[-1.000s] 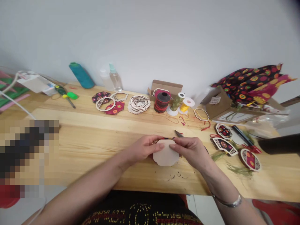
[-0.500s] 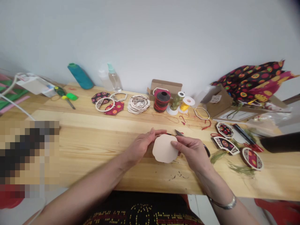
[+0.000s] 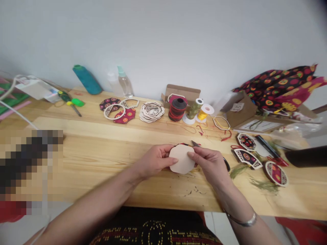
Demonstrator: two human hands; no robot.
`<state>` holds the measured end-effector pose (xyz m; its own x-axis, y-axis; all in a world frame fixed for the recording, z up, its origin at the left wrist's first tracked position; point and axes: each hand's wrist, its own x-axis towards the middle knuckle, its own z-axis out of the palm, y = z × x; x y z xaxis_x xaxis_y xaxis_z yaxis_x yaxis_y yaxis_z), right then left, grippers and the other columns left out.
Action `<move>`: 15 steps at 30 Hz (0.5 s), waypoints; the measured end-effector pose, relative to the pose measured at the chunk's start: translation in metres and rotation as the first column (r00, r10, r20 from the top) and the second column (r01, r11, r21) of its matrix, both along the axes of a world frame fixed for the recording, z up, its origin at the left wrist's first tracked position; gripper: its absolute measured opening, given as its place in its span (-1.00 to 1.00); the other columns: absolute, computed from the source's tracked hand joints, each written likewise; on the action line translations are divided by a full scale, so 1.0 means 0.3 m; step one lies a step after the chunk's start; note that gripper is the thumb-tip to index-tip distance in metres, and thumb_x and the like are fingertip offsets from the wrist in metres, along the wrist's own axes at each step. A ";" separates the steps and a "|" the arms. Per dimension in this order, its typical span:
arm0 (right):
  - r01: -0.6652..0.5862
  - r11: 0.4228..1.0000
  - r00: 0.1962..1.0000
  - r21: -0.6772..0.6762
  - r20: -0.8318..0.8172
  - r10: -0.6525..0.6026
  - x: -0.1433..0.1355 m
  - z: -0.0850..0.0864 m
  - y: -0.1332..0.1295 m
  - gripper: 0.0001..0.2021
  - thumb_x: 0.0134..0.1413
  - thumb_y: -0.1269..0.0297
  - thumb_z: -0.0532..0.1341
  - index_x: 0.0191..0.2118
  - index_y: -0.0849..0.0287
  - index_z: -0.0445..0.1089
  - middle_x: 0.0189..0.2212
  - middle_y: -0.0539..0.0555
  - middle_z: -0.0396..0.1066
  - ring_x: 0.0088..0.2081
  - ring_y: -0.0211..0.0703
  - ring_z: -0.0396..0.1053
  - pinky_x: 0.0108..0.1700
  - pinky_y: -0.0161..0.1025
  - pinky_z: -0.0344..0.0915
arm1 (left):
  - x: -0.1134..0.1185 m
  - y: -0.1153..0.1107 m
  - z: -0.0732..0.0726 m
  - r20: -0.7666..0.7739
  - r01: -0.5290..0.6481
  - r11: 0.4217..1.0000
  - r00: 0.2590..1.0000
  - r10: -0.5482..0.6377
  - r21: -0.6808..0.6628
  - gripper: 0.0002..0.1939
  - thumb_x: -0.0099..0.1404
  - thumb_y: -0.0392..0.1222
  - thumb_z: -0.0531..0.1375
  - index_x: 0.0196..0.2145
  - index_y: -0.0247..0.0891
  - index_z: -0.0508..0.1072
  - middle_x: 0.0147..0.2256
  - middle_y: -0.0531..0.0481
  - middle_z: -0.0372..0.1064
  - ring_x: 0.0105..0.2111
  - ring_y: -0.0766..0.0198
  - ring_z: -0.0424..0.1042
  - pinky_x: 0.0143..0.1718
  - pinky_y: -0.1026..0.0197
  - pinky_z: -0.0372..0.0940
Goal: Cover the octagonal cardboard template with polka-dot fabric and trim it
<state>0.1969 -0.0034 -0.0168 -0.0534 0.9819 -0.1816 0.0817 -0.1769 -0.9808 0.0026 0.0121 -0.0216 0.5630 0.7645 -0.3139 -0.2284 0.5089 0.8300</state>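
Above the near part of the table (image 3: 102, 149), a pale scalloped piece (image 3: 182, 158) is being pinched at its left and right edges by the nearly closed fingers of the left hand (image 3: 163, 158) and right hand (image 3: 206, 161).

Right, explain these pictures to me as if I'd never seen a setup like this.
There is no robot here: a person works with two bare hands. Every picture comes from one camera worn on the head, looking forward and down.

The left hand and right hand hold a pale flat piece with rounded corners between them; what lies behind it is mostly hidden.

On the wooden table, toward the wall, are a teal thread cone, a stack of cut-out frames and a yellow spool. At the right lie a cardboard box with patterned cloth and framed fabric pieces. The pixelated patch at left can't be made out.
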 end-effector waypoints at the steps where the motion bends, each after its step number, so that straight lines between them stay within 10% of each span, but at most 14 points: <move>1: 0.003 1.000 1.000 -0.001 0.005 -0.003 0.001 -0.003 0.000 -0.85 -0.09 0.19 0.35 -0.36 0.09 0.61 -0.53 0.00 0.48 -0.55 -0.33 0.22 -0.51 -0.34 0.22 | 0.000 0.002 -0.002 -0.014 -0.004 1.000 1.000 0.004 0.004 -0.57 0.08 -0.28 0.34 -0.04 -0.29 0.50 -0.21 -0.13 0.55 -0.28 0.21 0.50 -0.23 0.17 0.36; 15: 0.108 0.991 0.994 -0.077 -0.020 -0.109 -0.004 -0.018 -0.010 -0.82 -0.21 0.18 0.40 -0.40 0.12 0.61 -0.49 0.07 0.53 -0.54 -0.25 0.30 -0.52 -0.26 0.26 | 0.002 0.014 -0.011 -0.056 -0.100 0.995 0.994 0.099 -0.022 -0.55 0.21 0.13 0.20 -0.23 -0.33 0.59 -0.45 -0.10 0.51 -0.47 0.25 0.41 -0.40 0.19 0.29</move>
